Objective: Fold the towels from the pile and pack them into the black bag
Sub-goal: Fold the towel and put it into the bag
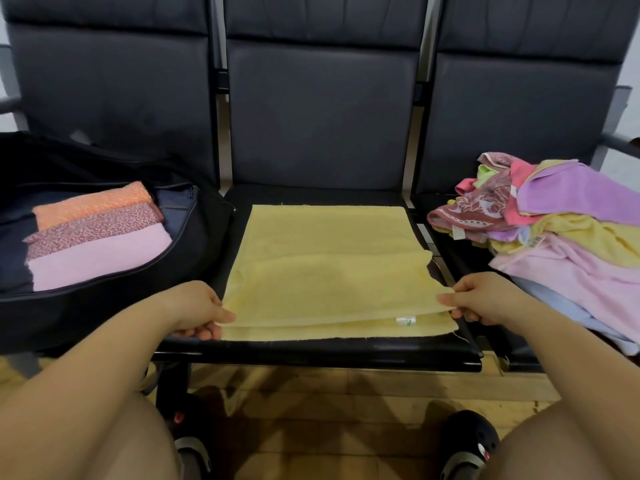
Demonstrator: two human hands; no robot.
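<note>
Bare knees and dark shoes (471, 441) fill the bottom of the view above a worn wooden floor (311, 410). Just beyond them, both forearms reach to the front of the middle seat (311, 355) in a row of dark padded chairs. On that seat lies a pale yellow towel (325, 258), partly folded, its upper layer lifted slightly off the lower one along the near edge, where a small white label shows. Left hand (199, 311) pinches the near left corner of the upper layer, thumb on top and fingers (204, 332) curled beneath. Right hand (476, 299) pinches the near right corner the same way. On the left seat sits the black bag (104, 306), unzipped and lying open, with three folded towels inside in a row: an orange towel (93, 204) farthest, a patterned maroon towel (93, 230) in the middle, and a pink towel (100, 259) nearest. On the right seat rests the pile (554, 237) of unfolded towels in purple, pink, yellow, green and light blue, loosely heaped.
</note>
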